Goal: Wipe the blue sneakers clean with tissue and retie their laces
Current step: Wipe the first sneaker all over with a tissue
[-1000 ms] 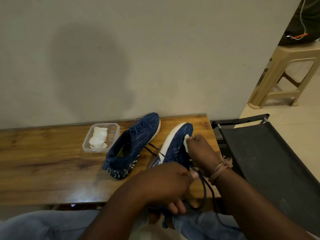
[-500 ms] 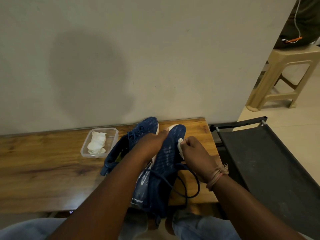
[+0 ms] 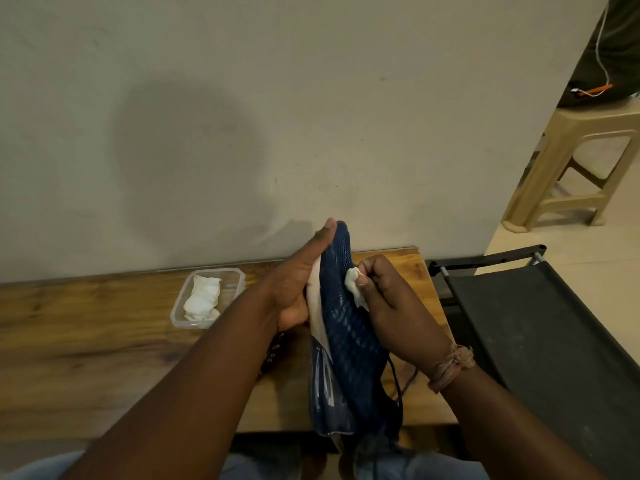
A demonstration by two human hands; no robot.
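Two hands work one raised blue sneaker (image 3: 349,327): your left hand (image 3: 298,289) cradles its white sole, thumb along the toe; your right hand (image 3: 388,299) pinches tissue (image 3: 354,286) against the mesh. At ten o'clock, a clear tub (image 3: 235,278) sits on the wooden table (image 3: 86,327).

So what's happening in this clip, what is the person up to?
A person is cleaning a blue sneaker held up over a wooden table. The left hand grips it from the sole side, toe pointing up, while the right hand pinches a white tissue against the mesh upper. Its laces hang loose. More tissue sits in a clear plastic container to the left.
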